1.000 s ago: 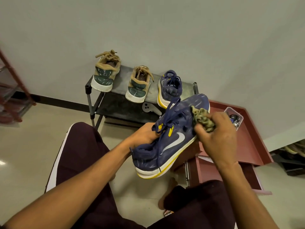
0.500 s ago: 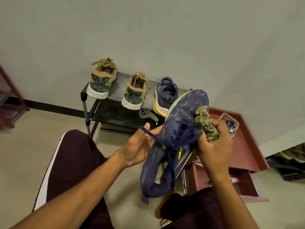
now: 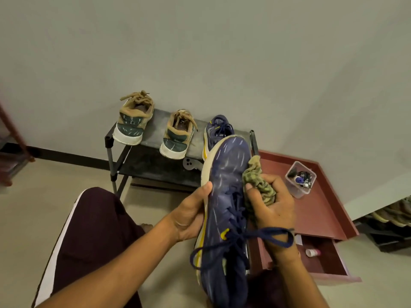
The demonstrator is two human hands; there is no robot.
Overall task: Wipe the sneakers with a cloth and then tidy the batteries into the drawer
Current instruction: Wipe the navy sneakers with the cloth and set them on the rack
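My left hand point(image 3: 191, 215) grips a navy sneaker point(image 3: 224, 196) with a yellow-trimmed sole by its left edge, toe pointing away from me, laces hanging loose. My right hand point(image 3: 272, 206) holds a bunched olive cloth point(image 3: 258, 183) against the sneaker's right side. Its navy mate point(image 3: 216, 130) and two tan-and-green sneakers point(image 3: 133, 121) point(image 3: 178, 136) stand on a dark rack point(image 3: 153, 161). A clear tub of batteries point(image 3: 300, 178) sits on the red cabinet top point(image 3: 322, 207). The red drawer point(image 3: 329, 261) below stands pulled out.
A small white-and-pink bottle point(image 3: 312, 252) lies in the drawer. A grey controller-shaped item point(image 3: 190, 163) rests on the rack's lower shelf. My knees in dark trousers point(image 3: 89, 230) sit close under the sneaker. More shoes point(image 3: 395, 214) line a low shelf at right. A red rack point(image 3: 13, 150) stands at left.
The navy sneaker turned from lying on its side to toe-away with its top facing me. My left hand shifted to the sole edge, and the cloth moved along the sneaker's right side.
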